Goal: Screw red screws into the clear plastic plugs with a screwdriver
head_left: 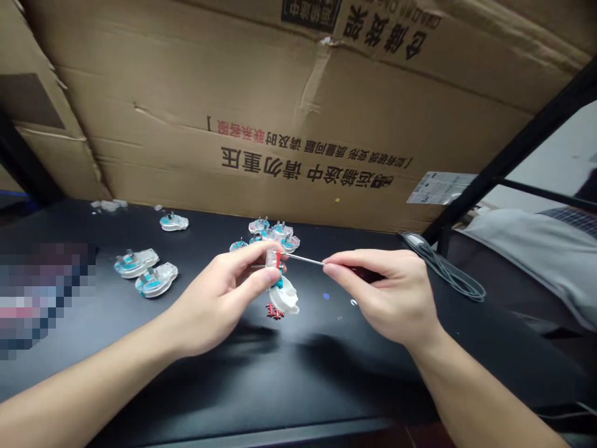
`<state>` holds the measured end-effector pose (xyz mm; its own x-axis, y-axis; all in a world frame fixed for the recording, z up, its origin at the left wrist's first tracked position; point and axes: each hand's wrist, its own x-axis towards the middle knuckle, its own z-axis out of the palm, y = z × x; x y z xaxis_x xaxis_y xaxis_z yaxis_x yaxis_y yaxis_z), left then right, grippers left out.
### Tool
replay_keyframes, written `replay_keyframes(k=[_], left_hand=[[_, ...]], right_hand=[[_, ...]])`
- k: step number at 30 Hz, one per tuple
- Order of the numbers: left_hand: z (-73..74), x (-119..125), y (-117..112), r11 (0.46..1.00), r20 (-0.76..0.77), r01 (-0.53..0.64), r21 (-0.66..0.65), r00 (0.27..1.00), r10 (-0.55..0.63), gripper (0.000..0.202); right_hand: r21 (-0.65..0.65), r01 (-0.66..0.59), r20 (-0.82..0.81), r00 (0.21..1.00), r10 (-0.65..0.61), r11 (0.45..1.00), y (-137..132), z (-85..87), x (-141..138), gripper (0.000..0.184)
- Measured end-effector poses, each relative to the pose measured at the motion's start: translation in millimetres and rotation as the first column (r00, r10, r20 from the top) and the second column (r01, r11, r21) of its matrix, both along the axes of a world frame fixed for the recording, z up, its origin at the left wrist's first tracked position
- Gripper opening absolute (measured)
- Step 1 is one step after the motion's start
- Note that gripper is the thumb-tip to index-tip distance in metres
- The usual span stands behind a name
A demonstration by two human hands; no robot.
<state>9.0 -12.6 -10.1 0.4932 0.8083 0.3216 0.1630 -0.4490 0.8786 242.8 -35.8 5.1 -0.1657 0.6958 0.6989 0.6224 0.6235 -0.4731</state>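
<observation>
Head view: I see the left hand (pixel 221 295) pinching a small clear-and-red part (pixel 278 260) mid-frame, and the right hand (pixel 387 295) clamped on a screwdriver (pixel 305 259), its tip at the part's three o'clock. A white shell (pixel 283 297) sits at six (held or loose, I cannot tell); clear plugs (pixel 282 230) cluster at twelve.

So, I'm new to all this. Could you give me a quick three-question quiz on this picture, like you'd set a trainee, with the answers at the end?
1. Which hand holds the thin metal-shafted tool?
2. True or false: the coiled cable lies to the right of the left hand.
3. What stands along the far side of the black table?
A) a mirror
B) printed cardboard
C) a curtain

Key: 1. The right hand. 2. True. 3. B.
</observation>
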Motion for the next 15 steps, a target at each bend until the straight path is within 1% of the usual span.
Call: replay_keyframes(k=[1,3,4,5,6,7,8,9,10,11,12,13,14,15], left_hand=[[0.2,0,0,0.999,-0.03,-0.003,0.04,1.0,0.004,0.022],[-0.1,0,0,0.989,-0.095,-0.016,0.144,0.995,0.03,0.023],[-0.6,0,0,0.982,-0.115,-0.028,0.188,0.992,0.05,0.025],[-1.3,0,1,0.977,-0.121,-0.039,0.208,0.991,0.065,0.026],[-2.1,1,1,0.979,-0.11,-0.05,0.199,0.991,0.073,0.026],[-2.9,2,2,0.985,-0.086,-0.056,0.161,0.994,0.071,0.026],[-3.8,3,2,0.993,-0.05,-0.054,0.106,0.997,0.06,0.026],[-4.6,4,3,0.998,-0.011,-0.042,0.048,0.999,0.043,0.027],[-5.2,5,3,1.0,0.021,-0.025,0.003,0.999,0.025,0.028],[-5.5,5,3,1.0,0.036,-0.01,-0.023,0.999,0.011,0.028],[-5.5,4,3,1.0,0.038,-0.004,-0.025,0.999,0.005,0.028],[-5.2,3,3,1.0,0.024,-0.007,-0.004,1.0,0.008,0.028],[-4.6,2,3,0.999,-0.002,-0.022,0.044,1.0,0.022,0.028],[-3.9,0,3,0.993,-0.039,-0.036,0.113,0.998,0.041,0.028]], right_hand=[[-0.086,-0.022,-0.012,1.0,0.021,0.996,1,2.8,2,0.011],[-0.255,-0.077,-0.022,0.997,0.074,0.964,4,6.1,4,0.016],[-0.309,-0.097,-0.018,0.995,0.096,0.946,6,6.1,5,0.019],[-0.319,-0.103,-0.005,0.994,0.107,0.942,7,5.0,6,0.02],[-0.273,-0.091,0.017,0.995,0.1,0.958,8,2.8,6,0.019],[-0.174,-0.068,0.048,0.996,0.078,0.982,9,0.0,6,0.016],[-0.042,-0.043,0.088,0.995,0.047,0.998,9,-3.0,6,0.013],[0.096,-0.026,0.132,0.991,0.013,0.995,9,-5.8,5,0.01],[0.214,-0.023,0.168,0.986,-0.013,0.977,8,-8.0,5,0.01],[0.286,-0.031,0.19,0.981,-0.024,0.958,6,-9.2,5,0.012],[0.301,-0.035,0.183,0.983,-0.021,0.953,5,-9.3,4,0.013],[0.251,-0.031,0.146,0.989,-0.006,0.968,4,-8.4,4,0.013],[0.139,-0.038,0.09,0.996,0.026,0.99,4,-6.7,3,0.012],[-0.007,-0.049,0.006,0.999,0.049,0.999,4,-4.6,3,0.009]])
